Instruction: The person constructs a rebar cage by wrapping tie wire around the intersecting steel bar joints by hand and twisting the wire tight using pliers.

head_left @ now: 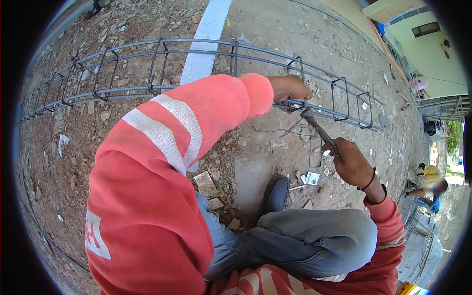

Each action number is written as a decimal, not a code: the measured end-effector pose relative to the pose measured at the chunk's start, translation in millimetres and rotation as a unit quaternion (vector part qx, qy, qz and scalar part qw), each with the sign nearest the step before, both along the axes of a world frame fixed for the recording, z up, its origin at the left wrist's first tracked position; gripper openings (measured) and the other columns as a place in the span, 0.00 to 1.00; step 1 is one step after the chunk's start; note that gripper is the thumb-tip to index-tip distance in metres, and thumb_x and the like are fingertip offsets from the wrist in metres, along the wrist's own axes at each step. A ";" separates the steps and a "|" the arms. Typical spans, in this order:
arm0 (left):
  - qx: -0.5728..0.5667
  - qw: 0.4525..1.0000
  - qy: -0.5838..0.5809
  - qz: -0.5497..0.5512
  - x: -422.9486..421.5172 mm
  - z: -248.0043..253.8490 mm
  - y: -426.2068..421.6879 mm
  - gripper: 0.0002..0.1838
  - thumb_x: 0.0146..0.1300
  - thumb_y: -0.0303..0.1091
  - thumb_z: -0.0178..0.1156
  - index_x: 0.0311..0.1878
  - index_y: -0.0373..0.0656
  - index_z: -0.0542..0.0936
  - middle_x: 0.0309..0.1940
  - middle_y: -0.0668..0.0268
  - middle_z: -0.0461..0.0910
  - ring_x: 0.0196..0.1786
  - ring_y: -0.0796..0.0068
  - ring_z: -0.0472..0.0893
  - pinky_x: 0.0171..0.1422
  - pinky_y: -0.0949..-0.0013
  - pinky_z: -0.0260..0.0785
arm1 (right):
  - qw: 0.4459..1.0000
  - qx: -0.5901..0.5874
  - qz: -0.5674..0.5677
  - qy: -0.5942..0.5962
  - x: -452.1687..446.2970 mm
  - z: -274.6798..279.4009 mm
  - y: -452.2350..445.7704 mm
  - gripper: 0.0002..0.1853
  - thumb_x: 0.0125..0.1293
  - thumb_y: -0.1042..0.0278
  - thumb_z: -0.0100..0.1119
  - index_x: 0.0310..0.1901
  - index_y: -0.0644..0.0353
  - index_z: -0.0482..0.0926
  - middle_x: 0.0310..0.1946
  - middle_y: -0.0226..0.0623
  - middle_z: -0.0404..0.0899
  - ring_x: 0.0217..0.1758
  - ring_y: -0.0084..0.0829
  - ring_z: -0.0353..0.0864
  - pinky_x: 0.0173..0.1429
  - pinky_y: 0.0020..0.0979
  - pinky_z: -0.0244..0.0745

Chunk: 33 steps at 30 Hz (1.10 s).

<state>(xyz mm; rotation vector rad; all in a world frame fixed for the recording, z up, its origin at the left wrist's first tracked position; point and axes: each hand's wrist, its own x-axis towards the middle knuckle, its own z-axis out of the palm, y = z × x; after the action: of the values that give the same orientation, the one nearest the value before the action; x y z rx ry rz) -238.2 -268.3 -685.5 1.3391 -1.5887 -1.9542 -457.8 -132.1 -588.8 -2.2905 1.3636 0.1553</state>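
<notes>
A long rebar cage of ribbed bars and square stirrups runs across the view in front of me. My left hand is closed at the cage near its right end, by a stirrup on the near bar; its fingertips are partly hidden. My right hand grips the handles of dark metal pincers. The pincers' head touches or nearly touches the near bar, just below my left hand. Thin wire shows beside the pincers. Beneath them a loose rectangular stirrup appears over the ground.
A pale board passes under the cage. Rubble and broken tiles litter the dirt around my shoe. At the far right another person in a yellow top crouches. A light-coloured building stands at upper right.
</notes>
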 end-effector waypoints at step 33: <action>0.010 1.000 0.008 0.013 -2.8 -4.9 -3.0 0.17 0.61 0.42 0.64 0.38 0.32 0.82 0.27 0.55 0.83 0.23 0.65 0.82 0.26 0.60 0.76 | 0.986 0.131 -0.099 -0.032 -2.3 -11.9 4.8 0.27 0.55 0.81 0.49 0.60 0.63 0.75 0.47 0.50 0.76 0.52 0.49 0.76 0.60 0.43 0.70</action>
<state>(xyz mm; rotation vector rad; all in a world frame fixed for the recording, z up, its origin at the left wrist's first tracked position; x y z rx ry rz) -241.0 -271.4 -690.4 1.3403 -1.5417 -1.9662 -460.1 -127.4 -600.7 -1.9186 1.4349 0.1822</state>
